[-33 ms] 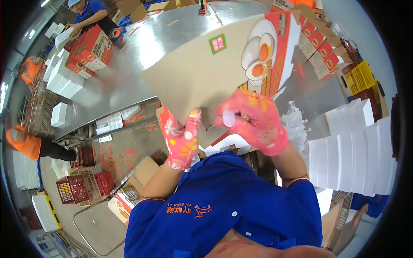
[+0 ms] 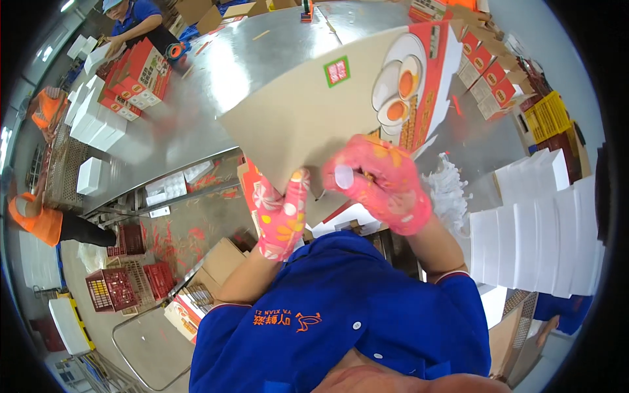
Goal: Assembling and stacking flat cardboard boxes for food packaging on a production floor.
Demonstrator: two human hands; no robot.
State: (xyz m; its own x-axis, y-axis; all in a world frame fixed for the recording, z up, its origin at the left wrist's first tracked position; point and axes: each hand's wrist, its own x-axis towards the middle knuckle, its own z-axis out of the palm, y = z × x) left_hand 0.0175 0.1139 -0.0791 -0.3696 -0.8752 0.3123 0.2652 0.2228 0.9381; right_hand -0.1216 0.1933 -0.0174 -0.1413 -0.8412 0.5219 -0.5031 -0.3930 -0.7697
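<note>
A large cardboard carton (image 2: pixel 282 111), beige with a red side and a picture of cut eggs, is held tilted in front of me above the table edge. My left hand (image 2: pixel 280 219), in a pink floral glove, grips its lower left edge; the thumb lies on the near face and the fingers are partly hidden. My right hand (image 2: pixel 380 187), gloved alike, is in front of the carton's lower part with its fingers closed in a pinch. A round whitish sticker (image 2: pixel 343 177) shows at its fingertips. A green-rimmed label (image 2: pixel 337 71) is on the carton.
The metal table (image 2: pixel 216 72) stretches ahead. White foam boxes (image 2: pixel 537 239) are stacked at right, beside a white strap bundle (image 2: pixel 448 187). Red and white cartons (image 2: pixel 488 78) stand far right. A co-worker (image 2: pixel 134 23) handles boxes at far left. Red crates (image 2: pixel 113 289) sit on the floor.
The carton has shifted slightly right and down. My right hand with the round sticker has moved a little left; my left hand keeps its hold.
</note>
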